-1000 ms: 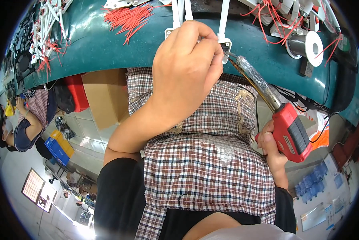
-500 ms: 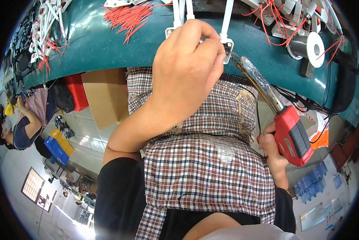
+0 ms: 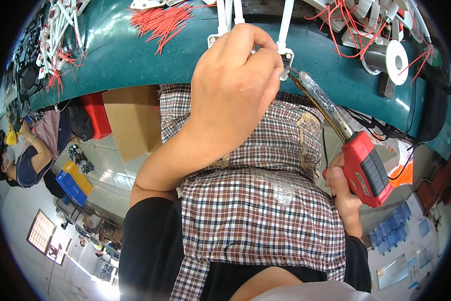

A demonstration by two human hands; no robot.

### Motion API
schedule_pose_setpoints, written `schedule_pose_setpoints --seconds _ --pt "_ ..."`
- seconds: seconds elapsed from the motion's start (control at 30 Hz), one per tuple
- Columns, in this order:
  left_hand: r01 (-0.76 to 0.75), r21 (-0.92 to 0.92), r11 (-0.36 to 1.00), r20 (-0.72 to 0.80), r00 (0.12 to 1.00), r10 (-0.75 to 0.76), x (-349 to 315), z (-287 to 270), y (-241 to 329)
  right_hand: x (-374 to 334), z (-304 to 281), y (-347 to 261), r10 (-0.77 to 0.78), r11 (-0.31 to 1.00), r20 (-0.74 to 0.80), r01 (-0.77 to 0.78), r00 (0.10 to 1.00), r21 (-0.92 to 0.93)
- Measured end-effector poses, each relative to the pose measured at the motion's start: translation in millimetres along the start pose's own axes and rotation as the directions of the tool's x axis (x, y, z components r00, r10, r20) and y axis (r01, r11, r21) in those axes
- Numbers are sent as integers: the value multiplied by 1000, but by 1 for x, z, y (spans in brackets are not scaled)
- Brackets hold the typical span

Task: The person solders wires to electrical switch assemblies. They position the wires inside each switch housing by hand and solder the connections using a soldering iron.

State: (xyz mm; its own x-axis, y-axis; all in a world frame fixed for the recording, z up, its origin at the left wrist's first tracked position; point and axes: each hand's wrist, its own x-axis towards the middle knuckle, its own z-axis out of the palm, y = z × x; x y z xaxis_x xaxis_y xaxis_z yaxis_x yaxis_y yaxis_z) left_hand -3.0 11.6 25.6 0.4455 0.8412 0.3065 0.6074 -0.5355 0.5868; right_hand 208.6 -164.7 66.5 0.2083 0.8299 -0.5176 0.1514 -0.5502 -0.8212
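Centrally, the white fitting (image 3: 287, 59) sits at the near end of a white tube (image 3: 286, 22), above the green surface (image 3: 125, 60). Your left hand (image 3: 235, 80) meets its left side, fingers narrowed; what they pinch is hidden, so you cannot tell. Your right hand (image 3: 340, 183) grips the red soldering gun (image 3: 368, 168), its tip close by the fitting. Beyond lie red wires (image 3: 162, 22), left, and a spool (image 3: 397, 62), right.

On the bench (image 3: 135, 65), loose wires (image 3: 161, 22) lie left, the spool (image 3: 387, 61) right. Between, the soldering iron (image 3: 356, 144) seemingly touches a bracket (image 3: 285, 51).
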Motion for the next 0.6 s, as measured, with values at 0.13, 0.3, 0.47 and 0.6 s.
schedule_pose_setpoints --seconds 0.13,0.3,0.47,0.6 --pt "10 0 1000 10 1000 -10 2 -2 1 2 3 -9 -94 994 11 94 996 -64" --pt "10 -3 1000 15 1000 -10 2 -2 1 0 0 -6 -99 994 14 100 995 -36" --pt "12 -2 1000 17 1000 -12 1 -2 1 -1 -1 -5 -79 997 19 80 997 -13" --pt "12 5 1000 11 1000 -12 1 -1 2 -1 0 -7 -80 997 12 80 997 9"
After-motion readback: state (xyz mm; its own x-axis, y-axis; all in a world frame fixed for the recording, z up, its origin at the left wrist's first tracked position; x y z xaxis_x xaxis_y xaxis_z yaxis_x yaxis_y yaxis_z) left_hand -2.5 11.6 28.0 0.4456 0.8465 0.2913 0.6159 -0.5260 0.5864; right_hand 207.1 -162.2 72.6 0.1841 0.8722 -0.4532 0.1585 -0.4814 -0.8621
